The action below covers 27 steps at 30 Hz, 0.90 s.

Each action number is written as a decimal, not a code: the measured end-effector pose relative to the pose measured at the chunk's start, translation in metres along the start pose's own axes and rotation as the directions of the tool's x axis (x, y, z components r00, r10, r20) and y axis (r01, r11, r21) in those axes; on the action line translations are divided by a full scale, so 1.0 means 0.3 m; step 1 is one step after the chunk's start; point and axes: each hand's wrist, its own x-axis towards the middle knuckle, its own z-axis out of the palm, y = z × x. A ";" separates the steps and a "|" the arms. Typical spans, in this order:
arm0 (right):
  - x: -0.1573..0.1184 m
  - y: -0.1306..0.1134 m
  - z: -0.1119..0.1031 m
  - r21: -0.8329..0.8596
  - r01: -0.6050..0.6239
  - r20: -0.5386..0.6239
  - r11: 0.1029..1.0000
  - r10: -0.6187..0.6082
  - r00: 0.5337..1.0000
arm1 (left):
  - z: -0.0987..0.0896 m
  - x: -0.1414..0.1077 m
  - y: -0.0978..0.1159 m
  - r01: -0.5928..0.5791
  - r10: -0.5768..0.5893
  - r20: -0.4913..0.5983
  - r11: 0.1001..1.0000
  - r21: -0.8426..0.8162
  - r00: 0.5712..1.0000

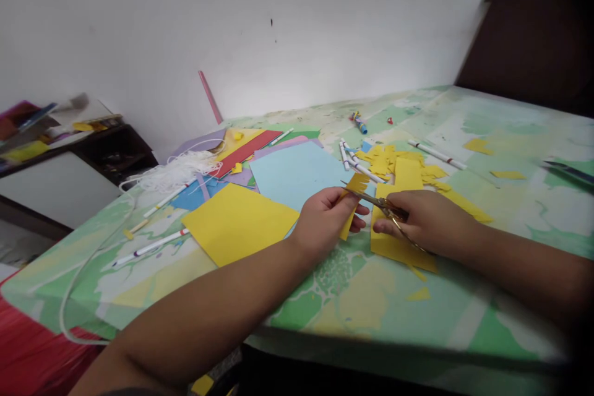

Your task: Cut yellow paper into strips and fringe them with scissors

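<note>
My left hand pinches a small strip of yellow paper whose upper end is cut into a fringe. In my right hand is a pair of scissors, fingers wrapped round its gold-coloured handles. The blades reach across the strip near my left fingertips. Under my right hand lies a larger piece of yellow paper, and a pile of cut yellow scraps spreads just beyond it. To the left of my left hand rests a yellow sheet, partly beside a light blue sheet.
White markers lie about the table, which has a green patterned cover. White string is heaped at the left, near a red strip. A dark pointed object sits at the right. A cabinet stands further left.
</note>
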 end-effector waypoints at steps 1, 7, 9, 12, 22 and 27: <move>0.000 0.001 0.000 -0.002 0.002 -0.004 1.000 -0.002 1.000 | 0.000 0.001 0.000 -0.002 0.002 -0.001 1.000 0.009 1.000; 0.003 0.004 0.001 -0.022 -0.007 -0.008 1.000 0.007 1.000 | 0.001 0.002 0.001 -0.016 0.016 -0.020 1.000 0.015 1.000; 0.004 0.005 0.000 -0.034 -0.003 -0.012 0.999 0.002 1.000 | 0.000 0.002 0.001 -0.019 0.019 -0.013 1.000 0.010 1.000; 0.005 0.007 -0.003 -0.057 0.000 -0.018 0.998 -0.001 1.000 | -0.003 0.004 -0.004 -0.008 0.008 0.012 1.000 -0.008 1.000; 0.001 0.018 -0.003 -0.098 -0.039 -0.038 0.994 0.035 0.999 | -0.012 0.009 -0.007 0.035 -0.033 0.067 0.999 -0.027 0.997; 0.003 0.028 -0.008 -0.075 -0.046 -0.017 0.996 0.045 0.999 | -0.015 0.013 -0.009 0.027 -0.025 0.072 0.999 -0.037 0.997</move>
